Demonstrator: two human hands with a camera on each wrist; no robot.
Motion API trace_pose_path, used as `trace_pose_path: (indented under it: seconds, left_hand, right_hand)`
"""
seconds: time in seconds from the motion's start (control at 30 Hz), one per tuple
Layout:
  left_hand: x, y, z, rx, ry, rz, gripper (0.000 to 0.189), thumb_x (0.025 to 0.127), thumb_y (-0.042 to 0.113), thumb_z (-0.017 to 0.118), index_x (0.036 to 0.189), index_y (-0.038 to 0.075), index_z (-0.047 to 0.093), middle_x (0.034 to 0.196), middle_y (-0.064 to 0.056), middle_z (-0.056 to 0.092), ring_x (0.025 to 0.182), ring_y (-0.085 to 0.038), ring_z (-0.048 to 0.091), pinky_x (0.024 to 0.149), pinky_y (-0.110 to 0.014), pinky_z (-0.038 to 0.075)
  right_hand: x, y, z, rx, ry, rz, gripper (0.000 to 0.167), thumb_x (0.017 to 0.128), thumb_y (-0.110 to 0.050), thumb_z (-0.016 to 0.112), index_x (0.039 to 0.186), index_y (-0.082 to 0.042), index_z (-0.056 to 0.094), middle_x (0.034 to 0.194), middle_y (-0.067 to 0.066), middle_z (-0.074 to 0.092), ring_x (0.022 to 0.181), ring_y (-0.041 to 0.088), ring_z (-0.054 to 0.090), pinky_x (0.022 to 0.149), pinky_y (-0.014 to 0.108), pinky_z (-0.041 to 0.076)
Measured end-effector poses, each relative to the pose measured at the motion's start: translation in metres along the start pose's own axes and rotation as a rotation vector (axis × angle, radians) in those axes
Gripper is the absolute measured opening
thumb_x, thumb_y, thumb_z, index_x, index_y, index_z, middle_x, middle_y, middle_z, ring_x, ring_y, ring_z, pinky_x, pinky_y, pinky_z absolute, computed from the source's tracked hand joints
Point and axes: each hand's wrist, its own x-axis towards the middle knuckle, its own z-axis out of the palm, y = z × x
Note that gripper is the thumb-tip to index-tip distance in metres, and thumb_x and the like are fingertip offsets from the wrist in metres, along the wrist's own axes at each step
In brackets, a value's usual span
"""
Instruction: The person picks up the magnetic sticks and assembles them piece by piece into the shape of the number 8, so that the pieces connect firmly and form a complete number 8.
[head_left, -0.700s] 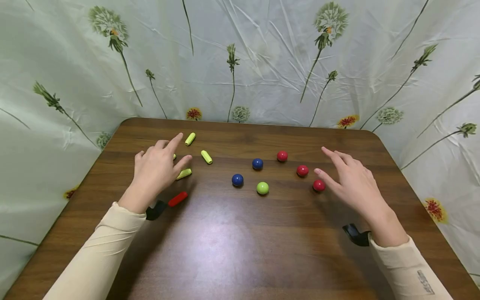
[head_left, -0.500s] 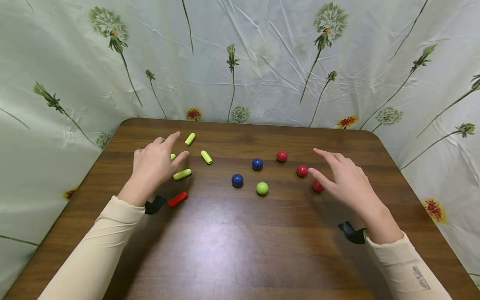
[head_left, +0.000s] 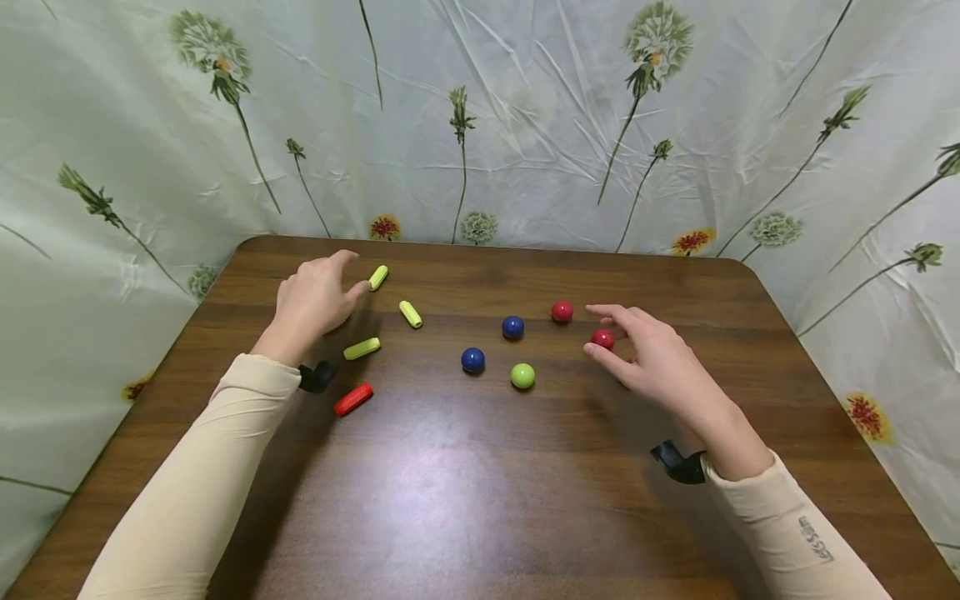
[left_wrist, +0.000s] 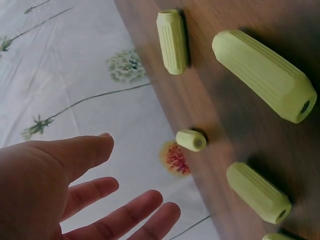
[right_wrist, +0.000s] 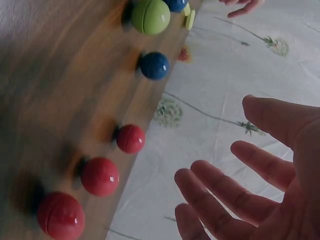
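My left hand [head_left: 315,296] hovers over the table's far left, thumb and fingers spread, holding nothing. Near its fingertips lies a yellow-green ridged cylinder [head_left: 378,277]; two more, one to the right [head_left: 410,314] and one nearer [head_left: 362,348], lie close by. The left wrist view shows additional cylinders [left_wrist: 191,140] that the hand covers from the head view. My right hand [head_left: 660,358] hangs above the red balls, fingers and thumb apart. One red ball [head_left: 602,339] shows between thumb and fingers, another [head_left: 562,312] beyond them. A third red ball [right_wrist: 61,215] is hidden in the head view.
A red cylinder [head_left: 353,400] lies nearer than the yellow-green ones. Two blue balls, one farther [head_left: 513,327] and one nearer [head_left: 472,360], and a green ball [head_left: 522,376] rest mid-table. A flower-print curtain [head_left: 480,150] hangs behind the wooden table [head_left: 480,500].
My right hand has moved left, from beside the nearest red ball to over the red balls, covering that one. My left hand has shifted toward the far edge, uncovering more of the nearer yellow-green cylinder.
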Motion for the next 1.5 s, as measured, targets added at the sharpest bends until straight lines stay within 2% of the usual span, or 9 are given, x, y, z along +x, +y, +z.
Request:
trace_pose_path:
  seconds: [0.17, 0.43, 0.67, 0.83, 0.93, 1.1, 1.5]
  left_hand:
    - [0.010, -0.002, 0.006, -0.034, -0.015, -0.008, 0.052, 0.107, 0.034, 0.063, 0.153, 0.011, 0.055, 0.125, -0.023, 0.074, 0.112, -0.046, 0.070, 0.086, -0.067, 0.055]
    - [0.027, -0.008, 0.021, -0.067, -0.025, -0.053, 0.048, 0.106, 0.029, 0.065, 0.148, 0.009, 0.059, 0.126, -0.022, 0.075, 0.115, -0.046, 0.070, 0.087, -0.066, 0.056]
    - [0.042, -0.006, 0.032, -0.060, -0.028, -0.070, 0.048, 0.106, 0.033, 0.064, 0.146, 0.007, 0.060, 0.141, -0.026, 0.067, 0.122, -0.054, 0.065, 0.092, -0.068, 0.054]
    - [0.048, -0.006, 0.037, -0.078, -0.017, -0.074, 0.045, 0.105, 0.027, 0.065, 0.144, 0.004, 0.061, 0.138, -0.028, 0.067, 0.118, -0.053, 0.066, 0.094, -0.065, 0.055]
    - [0.050, -0.006, 0.040, -0.092, -0.035, -0.090, 0.044, 0.105, 0.024, 0.065, 0.143, 0.004, 0.061, 0.134, -0.028, 0.068, 0.116, -0.052, 0.066, 0.093, -0.064, 0.055]
    - [0.052, -0.009, 0.043, -0.122, -0.069, -0.115, 0.043, 0.104, 0.024, 0.068, 0.143, 0.005, 0.061, 0.136, -0.028, 0.067, 0.121, -0.054, 0.063, 0.096, -0.065, 0.053]
    - [0.062, -0.010, 0.048, -0.143, -0.116, -0.094, 0.047, 0.101, 0.022, 0.074, 0.141, -0.001, 0.062, 0.143, -0.029, 0.063, 0.139, -0.055, 0.051, 0.112, -0.064, 0.046]
  right_hand:
    - [0.003, -0.003, 0.010, 0.022, -0.040, -0.038, 0.047, 0.103, -0.028, 0.075, 0.146, -0.014, 0.062, 0.123, 0.012, 0.076, 0.111, 0.030, 0.073, 0.091, 0.051, 0.056]
    - [0.005, -0.008, 0.026, 0.101, -0.110, -0.060, 0.049, 0.100, -0.021, 0.077, 0.145, -0.010, 0.063, 0.134, 0.016, 0.073, 0.114, 0.035, 0.076, 0.098, 0.056, 0.060]
    - [0.006, -0.011, 0.041, 0.114, -0.148, -0.086, 0.050, 0.100, -0.023, 0.078, 0.145, -0.008, 0.062, 0.136, 0.017, 0.072, 0.113, 0.036, 0.075, 0.095, 0.056, 0.061]
    - [0.007, -0.014, 0.049, 0.136, -0.171, -0.086, 0.053, 0.098, -0.024, 0.079, 0.145, -0.007, 0.062, 0.134, 0.017, 0.072, 0.114, 0.035, 0.075, 0.098, 0.054, 0.061]
    - [0.007, -0.014, 0.055, 0.150, -0.175, -0.099, 0.053, 0.098, -0.024, 0.080, 0.145, -0.007, 0.063, 0.133, 0.016, 0.072, 0.114, 0.034, 0.075, 0.098, 0.054, 0.060]
    - [0.008, -0.013, 0.062, 0.161, -0.176, -0.111, 0.052, 0.098, -0.024, 0.080, 0.144, -0.008, 0.063, 0.131, 0.016, 0.073, 0.115, 0.033, 0.074, 0.097, 0.054, 0.060]
    - [0.008, -0.012, 0.071, 0.159, -0.197, -0.108, 0.049, 0.100, -0.025, 0.079, 0.144, -0.010, 0.064, 0.134, 0.015, 0.071, 0.119, 0.031, 0.073, 0.097, 0.051, 0.060]
